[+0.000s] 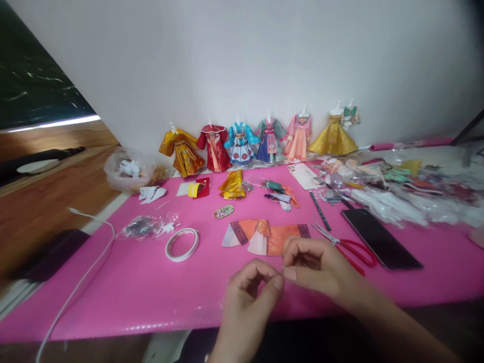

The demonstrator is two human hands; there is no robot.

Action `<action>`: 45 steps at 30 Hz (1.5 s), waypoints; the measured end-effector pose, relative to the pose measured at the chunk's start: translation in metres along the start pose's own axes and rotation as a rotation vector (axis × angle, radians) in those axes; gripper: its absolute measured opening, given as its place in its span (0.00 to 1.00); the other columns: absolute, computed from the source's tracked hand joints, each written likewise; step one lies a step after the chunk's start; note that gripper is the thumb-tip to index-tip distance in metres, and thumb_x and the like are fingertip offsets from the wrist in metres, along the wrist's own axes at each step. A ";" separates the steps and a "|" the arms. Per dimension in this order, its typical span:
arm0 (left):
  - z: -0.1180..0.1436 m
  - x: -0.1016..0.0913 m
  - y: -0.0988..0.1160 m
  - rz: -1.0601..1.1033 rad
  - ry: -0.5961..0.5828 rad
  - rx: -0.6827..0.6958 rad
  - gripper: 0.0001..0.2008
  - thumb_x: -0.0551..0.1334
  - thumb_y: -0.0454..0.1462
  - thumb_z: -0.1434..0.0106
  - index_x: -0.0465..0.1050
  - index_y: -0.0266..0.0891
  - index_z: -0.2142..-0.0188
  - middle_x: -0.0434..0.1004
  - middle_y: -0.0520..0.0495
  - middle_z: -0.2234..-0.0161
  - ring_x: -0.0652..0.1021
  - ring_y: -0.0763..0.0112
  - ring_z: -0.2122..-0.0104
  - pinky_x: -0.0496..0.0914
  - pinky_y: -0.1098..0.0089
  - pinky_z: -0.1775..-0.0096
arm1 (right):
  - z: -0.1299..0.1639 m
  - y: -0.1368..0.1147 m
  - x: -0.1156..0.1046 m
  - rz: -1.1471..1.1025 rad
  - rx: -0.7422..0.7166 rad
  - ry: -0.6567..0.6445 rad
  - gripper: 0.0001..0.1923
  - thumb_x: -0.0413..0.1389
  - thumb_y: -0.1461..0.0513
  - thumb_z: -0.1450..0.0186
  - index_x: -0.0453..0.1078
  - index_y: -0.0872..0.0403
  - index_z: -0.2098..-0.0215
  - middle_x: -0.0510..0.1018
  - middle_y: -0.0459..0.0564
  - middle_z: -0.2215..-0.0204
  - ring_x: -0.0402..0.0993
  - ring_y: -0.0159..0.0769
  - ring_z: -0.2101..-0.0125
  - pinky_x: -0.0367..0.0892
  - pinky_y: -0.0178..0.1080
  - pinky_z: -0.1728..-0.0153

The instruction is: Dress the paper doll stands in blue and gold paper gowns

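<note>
My left hand (254, 292) and my right hand (315, 264) meet tip to tip above the front of the pink table. Both are pinched closed, and whatever lies between the fingertips is too small to make out. Just beyond them is an orange doll garment (278, 237) with purple patterned bands and pale panels, partly covered by my right hand. Red-handled scissors (355, 250) lie to the right of that hand. A roll of white tape (182, 245) rests to the left of my hands.
Several dressed doll forms (240, 141) stand along the wall. A black phone (380, 239) lies right, below a heap of plastic-bagged pieces (401, 191). At left are a plastic bowl (126, 174), a small bag (141, 227) and a white cable (86, 269) crossing the table (151, 302).
</note>
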State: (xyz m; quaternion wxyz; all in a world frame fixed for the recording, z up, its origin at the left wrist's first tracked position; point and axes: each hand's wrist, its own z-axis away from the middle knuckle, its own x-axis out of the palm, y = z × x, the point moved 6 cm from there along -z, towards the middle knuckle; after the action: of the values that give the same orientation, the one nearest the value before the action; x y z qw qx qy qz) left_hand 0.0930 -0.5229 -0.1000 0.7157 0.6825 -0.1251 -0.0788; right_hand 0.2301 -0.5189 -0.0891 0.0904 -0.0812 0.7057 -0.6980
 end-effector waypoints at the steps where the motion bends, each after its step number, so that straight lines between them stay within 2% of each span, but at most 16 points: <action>1: 0.001 -0.001 0.000 -0.004 0.000 -0.004 0.09 0.63 0.38 0.42 0.68 0.38 0.77 0.68 0.53 0.79 0.67 0.74 0.76 0.63 0.73 0.71 | 0.000 0.002 0.000 -0.024 0.016 -0.005 0.07 0.61 0.60 0.42 0.70 0.55 0.74 0.67 0.42 0.77 0.59 0.29 0.75 0.53 0.35 0.74; 5: 0.001 -0.002 -0.001 -0.041 -0.009 -0.019 0.08 0.63 0.36 0.43 0.68 0.38 0.77 0.67 0.54 0.79 0.67 0.74 0.76 0.63 0.72 0.71 | 0.001 0.008 0.001 -0.074 0.048 -0.017 0.08 0.62 0.60 0.43 0.69 0.54 0.75 0.67 0.42 0.77 0.60 0.30 0.74 0.54 0.35 0.72; 10: 0.002 -0.004 -0.003 -0.063 0.002 -0.007 0.06 0.63 0.36 0.43 0.70 0.38 0.74 0.70 0.53 0.77 0.69 0.73 0.74 0.66 0.70 0.67 | 0.004 0.005 0.000 -0.014 -0.023 0.040 0.07 0.61 0.60 0.41 0.70 0.54 0.75 0.65 0.41 0.77 0.57 0.30 0.75 0.51 0.36 0.74; 15: 0.004 -0.003 -0.005 -0.065 -0.022 -0.008 0.07 0.64 0.37 0.42 0.75 0.38 0.64 0.77 0.48 0.68 0.74 0.69 0.71 0.68 0.69 0.66 | 0.008 -0.001 -0.001 0.050 -0.055 0.075 0.06 0.60 0.61 0.41 0.70 0.54 0.75 0.66 0.42 0.76 0.56 0.30 0.76 0.51 0.37 0.75; 18: 0.003 -0.003 0.001 -0.068 -0.020 0.050 0.06 0.63 0.36 0.41 0.76 0.39 0.64 0.79 0.46 0.65 0.77 0.66 0.64 0.70 0.67 0.61 | 0.008 -0.001 -0.001 0.046 -0.052 0.081 0.07 0.60 0.60 0.41 0.69 0.54 0.75 0.65 0.42 0.77 0.55 0.29 0.77 0.50 0.36 0.75; 21: 0.002 -0.003 0.005 -0.074 0.014 0.073 0.03 0.64 0.36 0.41 0.75 0.39 0.71 0.77 0.49 0.71 0.76 0.68 0.67 0.69 0.68 0.60 | 0.008 0.002 0.000 0.031 -0.033 0.079 0.09 0.62 0.60 0.41 0.69 0.54 0.76 0.64 0.41 0.78 0.55 0.29 0.77 0.49 0.36 0.76; 25: -0.001 -0.002 0.006 -0.053 0.004 0.029 0.07 0.64 0.36 0.42 0.71 0.38 0.76 0.72 0.53 0.78 0.71 0.72 0.74 0.67 0.71 0.65 | 0.008 0.007 -0.001 -0.028 -0.006 0.071 0.11 0.65 0.58 0.43 0.69 0.54 0.76 0.63 0.41 0.79 0.55 0.30 0.76 0.49 0.36 0.76; 30: -0.003 -0.001 -0.004 0.059 -0.063 -0.102 0.10 0.66 0.38 0.44 0.70 0.38 0.78 0.68 0.55 0.81 0.67 0.76 0.78 0.62 0.74 0.72 | 0.007 0.014 -0.002 -0.184 0.026 -0.036 0.11 0.65 0.55 0.41 0.72 0.54 0.71 0.68 0.42 0.76 0.59 0.28 0.76 0.53 0.34 0.75; 34: -0.005 0.000 -0.010 0.115 -0.102 -0.126 0.12 0.67 0.41 0.44 0.70 0.37 0.78 0.67 0.55 0.82 0.65 0.77 0.79 0.60 0.75 0.73 | 0.006 0.018 0.000 -0.264 0.051 -0.093 0.13 0.62 0.52 0.38 0.75 0.54 0.65 0.70 0.43 0.74 0.57 0.24 0.80 0.51 0.32 0.79; 41: -0.004 0.003 -0.014 0.112 -0.129 -0.146 0.13 0.67 0.41 0.45 0.69 0.37 0.78 0.65 0.55 0.81 0.63 0.78 0.79 0.57 0.75 0.74 | 0.008 0.019 0.006 -0.294 0.078 -0.164 0.16 0.62 0.50 0.37 0.69 0.54 0.68 0.65 0.39 0.77 0.53 0.24 0.80 0.48 0.31 0.79; 45: -0.003 0.007 -0.014 0.130 -0.149 -0.159 0.13 0.67 0.42 0.45 0.68 0.37 0.78 0.62 0.57 0.82 0.58 0.79 0.80 0.54 0.75 0.75 | 0.009 0.015 0.007 -0.265 0.089 -0.181 0.17 0.62 0.49 0.38 0.68 0.54 0.68 0.67 0.41 0.75 0.55 0.25 0.79 0.50 0.31 0.78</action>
State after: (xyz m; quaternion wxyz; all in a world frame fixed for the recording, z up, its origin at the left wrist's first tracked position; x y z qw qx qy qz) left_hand 0.1015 -0.5229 -0.1136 0.7599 0.6063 -0.2153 -0.0926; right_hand 0.2261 -0.5288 -0.1046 0.0642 -0.2321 0.6462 -0.7242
